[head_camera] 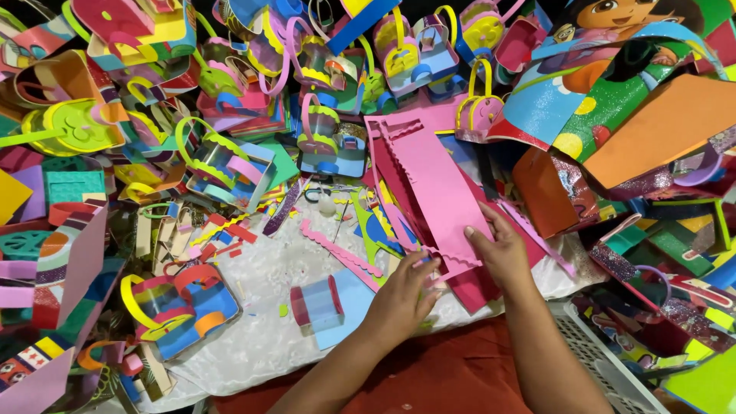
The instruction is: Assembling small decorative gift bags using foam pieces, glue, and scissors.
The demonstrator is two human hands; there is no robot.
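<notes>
head view, what are the hands on?

— both rest on a long pink foam strip [437, 192] with scalloped edges, lying on a stack of similar pink sheets over the white cloth [268, 307].

— which way does the strip run?

— its long axis goes from near the hands up and away to the left, toward the pile of little foam baskets [230, 165]. the near end is the one under the hands.

— and the fingers?

— right hand [502, 249] lies flat on the near right edge, fingers together and pressing down, thumb toward the middle. left hand [405, 295] is just beside it, lower left, fingers curled onto the strip's near corner; whether they pinch the edge or only press, i cannot tell.

— which hand is nearer the strip's middle?

— the right; the left sits at the very end.

— anything else close by?

— a small blue and red foam box [316, 303] left of the left hand, a thin wavy pink trim [341, 253] between them, and an orange sheet [659, 130] well apart at upper right.
</notes>
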